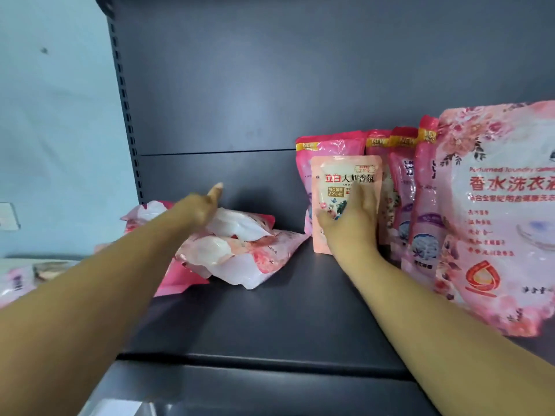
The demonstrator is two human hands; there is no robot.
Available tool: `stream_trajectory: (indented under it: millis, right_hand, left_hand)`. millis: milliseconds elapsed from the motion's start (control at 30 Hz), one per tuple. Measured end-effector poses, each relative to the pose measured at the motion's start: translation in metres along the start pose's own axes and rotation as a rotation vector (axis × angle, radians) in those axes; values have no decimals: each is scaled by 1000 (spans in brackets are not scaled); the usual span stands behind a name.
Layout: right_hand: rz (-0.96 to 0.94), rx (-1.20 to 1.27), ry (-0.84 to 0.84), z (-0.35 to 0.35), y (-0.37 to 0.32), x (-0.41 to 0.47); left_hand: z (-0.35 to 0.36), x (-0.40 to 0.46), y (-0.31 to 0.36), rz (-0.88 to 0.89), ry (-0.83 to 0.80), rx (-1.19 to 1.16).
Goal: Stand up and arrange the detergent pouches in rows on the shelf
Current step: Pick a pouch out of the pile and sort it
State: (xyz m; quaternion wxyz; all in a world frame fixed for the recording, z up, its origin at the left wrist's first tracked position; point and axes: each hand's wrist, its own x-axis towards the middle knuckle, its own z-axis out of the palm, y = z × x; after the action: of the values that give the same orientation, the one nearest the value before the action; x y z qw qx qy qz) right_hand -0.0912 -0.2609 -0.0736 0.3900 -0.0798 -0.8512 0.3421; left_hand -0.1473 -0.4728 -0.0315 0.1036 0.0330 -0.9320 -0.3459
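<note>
A small pale-pink detergent pouch (336,187) stands upright on the dark shelf (300,310). My right hand (353,223) lies flat against its front, fingers straight, thumb at its lower left. Behind it stand several taller pink pouches (402,187) in a row. A large pink pouch (498,220) stands nearest at the right. A pile of pink and white pouches (240,250) lies flat at the left. My left hand (201,208) reaches over that pile, forefinger stretched out; whether the other fingers hold a pouch is hidden.
The shelf's dark back panel (270,85) rises behind, with a slotted upright (127,115) at the left. A pale blue wall (54,130) lies beyond it. More pink pouches (18,280) lie at the far left. The shelf's front lip (270,360) runs across below.
</note>
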Motion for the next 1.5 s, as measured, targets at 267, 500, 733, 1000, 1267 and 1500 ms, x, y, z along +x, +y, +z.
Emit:
stream_trajectory:
  millis: [267,500,733,1000,1267,1500]
  right_hand:
    - [432,498,-535,61,-59,9]
    - [673,814,-601,83,-40,43]
    - [749,981,-662,86,-37,33]
    - [599,1489,-670,35,-63,36]
    - [316,1491,-554,-37,-78,12]
    - [11,1246,-475,-67,-69,11]
  left_hand:
    - [-11,6,3,-249,-259,-311]
    - [-8,13,17,-280,-311,28]
    - [-5,-10,37,-13,-60,64]
    - [-20,-36,39,409,166,-580]
    - [-33,-85,37,608,-27,-766]
    - [-12,-102,59,483,-299,-1067]
